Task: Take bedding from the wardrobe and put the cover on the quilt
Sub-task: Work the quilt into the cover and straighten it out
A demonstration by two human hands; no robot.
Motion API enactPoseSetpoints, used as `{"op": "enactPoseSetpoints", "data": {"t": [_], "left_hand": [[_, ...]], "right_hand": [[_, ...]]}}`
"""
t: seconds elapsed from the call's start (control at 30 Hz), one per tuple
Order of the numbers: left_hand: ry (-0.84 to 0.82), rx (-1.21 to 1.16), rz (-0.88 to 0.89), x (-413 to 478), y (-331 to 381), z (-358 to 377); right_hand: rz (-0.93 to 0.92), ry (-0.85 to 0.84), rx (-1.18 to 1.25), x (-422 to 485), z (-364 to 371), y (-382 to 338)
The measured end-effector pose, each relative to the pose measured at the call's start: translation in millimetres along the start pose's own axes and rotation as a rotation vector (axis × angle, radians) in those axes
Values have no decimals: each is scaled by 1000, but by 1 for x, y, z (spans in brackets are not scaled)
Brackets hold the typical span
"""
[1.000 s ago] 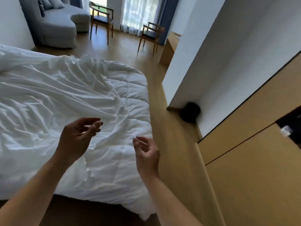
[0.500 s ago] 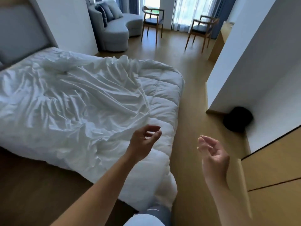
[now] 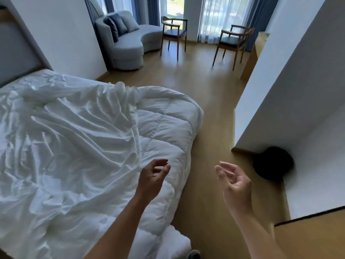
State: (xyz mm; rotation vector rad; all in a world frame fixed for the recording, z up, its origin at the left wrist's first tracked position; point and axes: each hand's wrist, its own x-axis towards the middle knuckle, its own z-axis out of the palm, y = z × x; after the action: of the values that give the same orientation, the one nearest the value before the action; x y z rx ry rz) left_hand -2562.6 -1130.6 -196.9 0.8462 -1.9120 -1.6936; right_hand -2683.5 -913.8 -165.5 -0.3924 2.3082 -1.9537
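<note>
Left hand [image 3: 152, 177]: the fingers [image 3: 158, 162] are loosely curled, with the thumb tip close to the forefinger but not plainly touching it. It holds nothing. It hangs in the air over the near side of the quilt [image 3: 164, 128], not touching it.

Right hand [image 3: 235, 182]: the palm is turned inward and the fingers [image 3: 224, 166] are half bent and slightly apart. It holds nothing and touches nothing. It hangs over the floor [image 3: 196, 81] beside the bed.

Bedding: the quilt lies on the bed with its stitched surface bare along the right edge. The cover [image 3: 74, 146] lies on top of it, heavily wrinkled, spread over the left and middle; it is not on the quilt as a sleeve.

Surroundings: a wood panel [image 3: 308, 240] shows at the lower right corner. A black round object [image 3: 272, 163] sits on the floor against the wall. Two chairs [image 3: 173, 34] and a sofa [image 3: 127, 45] stand at the far end.

Change: one second ago both hands hung over the bedding — the right hand is now off to the side, over the floor. The curl of both hands matches the earlier frames, and neither hand has taken hold of anything. The wood panel filled much of the right side then; only a corner shows now.
</note>
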Motion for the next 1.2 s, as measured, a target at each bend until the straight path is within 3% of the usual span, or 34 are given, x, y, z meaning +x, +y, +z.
{"op": "enactPoseSetpoints", "data": {"t": [0.4,0.53,0.67,0.93,1.2], "left_hand": [[48,125,104,204,49,186],[87,323,135,281,71,242],[155,354,119,353,82,270],[403,272,-116,481,57,269],[578,277,-155,693,64,230]], "right_hand": [[129,-131,38,299,-40,76],[75,-247,24,436,-46,79],[22,-306,4,556,-29,71],[83,-548,11,719,73,104],[-8,-811,-34,896,251,79]]}}
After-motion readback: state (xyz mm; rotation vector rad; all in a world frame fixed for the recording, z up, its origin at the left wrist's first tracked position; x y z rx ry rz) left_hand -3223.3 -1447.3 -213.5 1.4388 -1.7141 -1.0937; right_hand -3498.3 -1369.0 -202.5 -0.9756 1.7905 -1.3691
